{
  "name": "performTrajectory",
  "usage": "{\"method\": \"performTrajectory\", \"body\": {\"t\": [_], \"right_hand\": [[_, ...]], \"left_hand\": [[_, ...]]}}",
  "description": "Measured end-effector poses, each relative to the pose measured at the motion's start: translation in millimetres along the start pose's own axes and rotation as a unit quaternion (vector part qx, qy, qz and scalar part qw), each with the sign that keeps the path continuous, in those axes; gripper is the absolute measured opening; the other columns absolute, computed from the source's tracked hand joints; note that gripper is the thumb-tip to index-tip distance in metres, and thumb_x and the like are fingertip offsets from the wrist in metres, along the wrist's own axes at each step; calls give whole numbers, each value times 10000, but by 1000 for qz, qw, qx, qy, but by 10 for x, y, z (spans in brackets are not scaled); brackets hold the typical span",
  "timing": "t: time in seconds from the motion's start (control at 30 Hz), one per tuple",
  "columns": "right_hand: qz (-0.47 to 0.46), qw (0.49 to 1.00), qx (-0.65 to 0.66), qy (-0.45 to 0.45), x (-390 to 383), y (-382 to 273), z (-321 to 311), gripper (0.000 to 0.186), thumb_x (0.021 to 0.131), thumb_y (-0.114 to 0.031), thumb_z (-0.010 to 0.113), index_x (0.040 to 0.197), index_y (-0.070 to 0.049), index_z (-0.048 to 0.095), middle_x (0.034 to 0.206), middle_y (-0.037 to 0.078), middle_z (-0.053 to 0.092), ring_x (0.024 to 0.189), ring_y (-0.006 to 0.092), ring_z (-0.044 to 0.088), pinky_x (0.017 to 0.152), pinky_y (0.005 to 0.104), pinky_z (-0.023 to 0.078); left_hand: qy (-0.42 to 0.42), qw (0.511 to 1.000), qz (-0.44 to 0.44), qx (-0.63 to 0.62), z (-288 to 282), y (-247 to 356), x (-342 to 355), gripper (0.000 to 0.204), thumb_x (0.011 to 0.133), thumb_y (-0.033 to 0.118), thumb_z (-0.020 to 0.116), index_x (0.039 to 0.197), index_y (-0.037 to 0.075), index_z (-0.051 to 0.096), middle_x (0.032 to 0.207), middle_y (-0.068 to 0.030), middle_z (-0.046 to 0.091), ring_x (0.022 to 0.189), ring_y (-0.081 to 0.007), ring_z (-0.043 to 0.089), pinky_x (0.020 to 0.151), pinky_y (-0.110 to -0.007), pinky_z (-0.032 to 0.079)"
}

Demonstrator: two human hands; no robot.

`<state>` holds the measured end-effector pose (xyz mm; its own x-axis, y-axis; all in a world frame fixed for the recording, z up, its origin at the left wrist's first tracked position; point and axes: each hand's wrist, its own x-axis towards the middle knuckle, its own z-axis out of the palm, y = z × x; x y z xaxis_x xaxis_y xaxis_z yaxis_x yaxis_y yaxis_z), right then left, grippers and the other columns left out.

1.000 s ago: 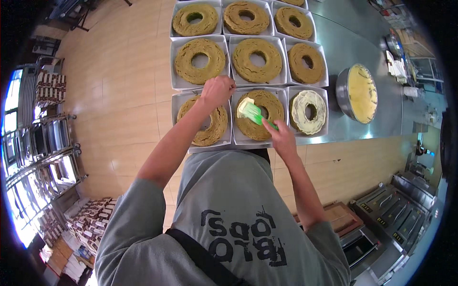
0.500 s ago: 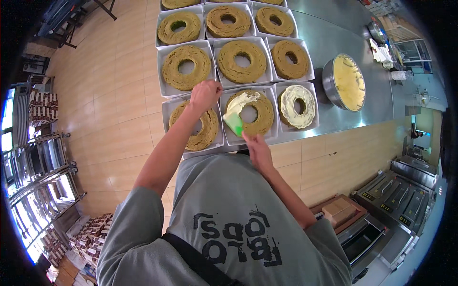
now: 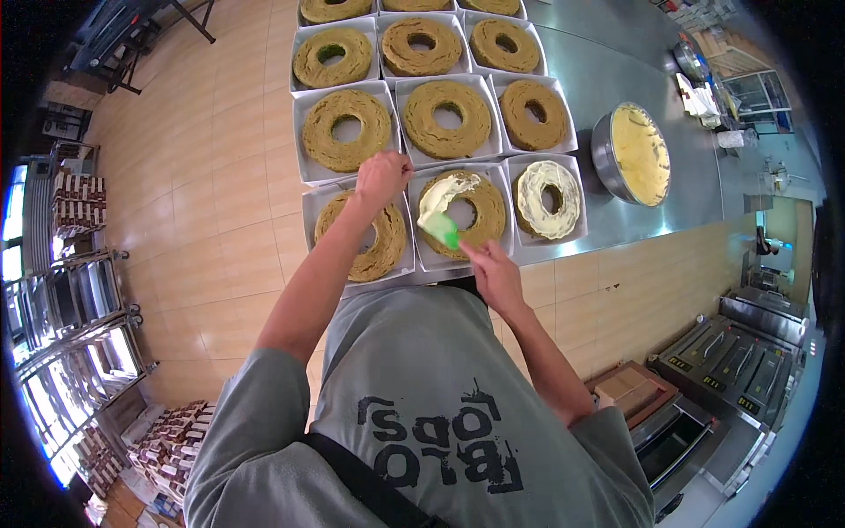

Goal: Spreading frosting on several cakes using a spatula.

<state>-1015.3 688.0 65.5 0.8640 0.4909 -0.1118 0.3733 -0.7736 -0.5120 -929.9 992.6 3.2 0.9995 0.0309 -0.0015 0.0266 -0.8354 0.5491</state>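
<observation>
Counter (image 3: 581,62) beyond the bowl (image 3: 607,167) offers passage. Left of it, close-packed boxes (image 3: 307,167) obstruct; only a narrow strip separates the nearest from the bowl.

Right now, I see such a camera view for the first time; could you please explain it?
No robot here: a person works with two bare hands. A fisheye camera on the head looks down, so straight edges bend. On the grey metal table stand square white boxes with brown ring-shaped cakes. The right hand holds a green-and-white spatula at the near middle cake, partly coated with pale cream. The left hand, curled, is near the box corners; whether it touches them, I cannot tell. To the right are a cream-coated ring cake and a round steel bowl of yellow cream.
</observation>
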Motion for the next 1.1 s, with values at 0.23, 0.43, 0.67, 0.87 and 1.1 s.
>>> {"method": "performTrajectory", "body": {"t": [0.23, 0.43, 0.67, 0.87, 1.1], "right_hand": [[30, 996, -74, -49, -3, -159, -14, 406, 1012, -104, 590, 1385, -201, 719, 1018, 85, 585, 811, 274, 613, 715, 391, 511], [53, 998, 31, 13, -434, -172, -108, 394, 976, -63, 602, 1333, -146, 745, 1006, 101, 597, 841, 286, 624, 734, 386, 511], [98, 993, 60, 5, -377, -374, -54, 388, 978, -53, 607, 1339, -115, 734, 1009, 95, 600, 847, 278, 625, 740, 373, 509], [73, 996, 30, 31, -209, -397, -93, 382, 992, -45, 597, 1346, -108, 726, 1010, 91, 603, 837, 281, 619, 737, 372, 503], [204, 971, 95, -84, -638, -147, -15, 381, 1009, -48, 589, 1363, -111, 716, 1012, 77, 590, 828, 275, 613, 726, 366, 499]], "left_hand": [[-1, 1000, 12, -8, 4, -29, -12, 125, 858, 190, 758, 933, 99, 800, 836, -64, 747, 729, -313, 701, 691, -425, 571], [4, 1000, -1, 5, 30, -3, -21, 133, 863, 207, 752, 930, 103, 799, 839, -70, 751, 736, -316, 707, 692, -429, 573], [-20, 1000, 1, 8, -58, -25, 77, 142, 869, 220, 743, 932, 108, 802, 853, -87, 759, 745, -330, 710, 701, -435, 580], [-30, 999, -11, 20, -43, 13, 27, 146, 866, 219, 739, 936, 109, 806, 857, -90, 762, 749, -336, 711, 704, -439, 581], [-13, 1000, -6, 9, -21, 2, 7, 133, 858, 187, 707, 901, 105, 803, 865, -95, 772, 761, -350, 723, 723, -442, 591]]}}
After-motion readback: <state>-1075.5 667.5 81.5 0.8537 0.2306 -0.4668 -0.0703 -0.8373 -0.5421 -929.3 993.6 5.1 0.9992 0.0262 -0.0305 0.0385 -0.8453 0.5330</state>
